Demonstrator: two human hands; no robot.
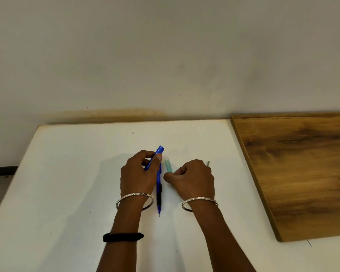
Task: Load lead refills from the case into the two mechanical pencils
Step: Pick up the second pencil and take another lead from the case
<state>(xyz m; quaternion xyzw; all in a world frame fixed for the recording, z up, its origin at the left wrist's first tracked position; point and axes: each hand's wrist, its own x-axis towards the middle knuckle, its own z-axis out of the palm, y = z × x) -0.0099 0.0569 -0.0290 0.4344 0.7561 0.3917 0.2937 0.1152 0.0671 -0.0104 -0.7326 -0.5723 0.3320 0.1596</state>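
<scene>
Nearest me, both forearms reach up across the white table (67, 173), a black band (123, 237) around the left one and a silver bangle on each wrist, left (134, 196) and right (199, 200).

My left hand (138, 173) is curled, knuckles up, thumb and forefinger pinched on a blue case (155, 157) that tilts up and away to the right; its far end pokes out past my thumb tip. Whether its cap is on or off I cannot tell.

Just right of that hand a blue pencil (159, 193) lies flat on the table, running toward me, with a dark grip section and its fine tip pointing at me, level with my wrists. Its far end passes under my left thumb, so I cannot tell where it stops or whether my hand touches it.

My right hand (192, 179) sits in a loose fist, knuckles up. Thumb and forefinger close around the near end of a pale green piece (168, 165), which sticks out up and left from the fist, in the gap between my two hands. What it is I cannot make out. A small grey tip (208, 163) shows just beyond my right knuckles; whether it belongs to something in my fist is hidden.

Off to the right a wooden board (298, 169) lies over the table edge, well apart from both hands. Behind the table rises a plain wall (165, 55)
</scene>
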